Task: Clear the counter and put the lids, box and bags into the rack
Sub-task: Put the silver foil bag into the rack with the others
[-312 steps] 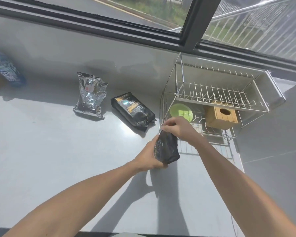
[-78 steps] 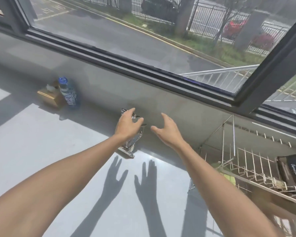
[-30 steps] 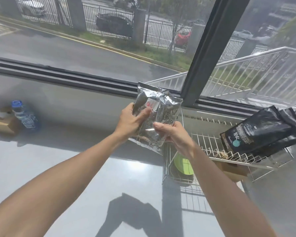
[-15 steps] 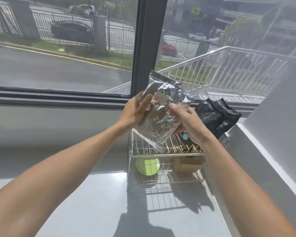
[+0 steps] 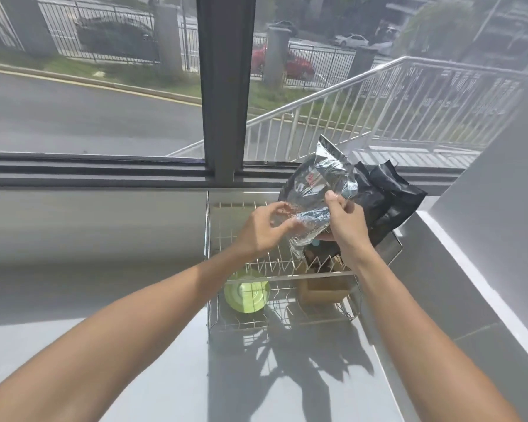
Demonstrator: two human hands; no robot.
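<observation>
Silver bag pinched by both hands, left & right, tilted over rack upper tier beside black bags; likely for slotting upright.

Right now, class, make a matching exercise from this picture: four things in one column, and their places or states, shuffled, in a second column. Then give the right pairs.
Things
1. silver foil bag
2. black bags
3. green lid
4. wooden box

Places or states
A. lower tier of the rack, left side
B. held by both the left hand and the right hand
C. lower tier, right side
D. leaning at the upper tier's right end

Pairs: 1-B, 2-D, 3-A, 4-C
</observation>
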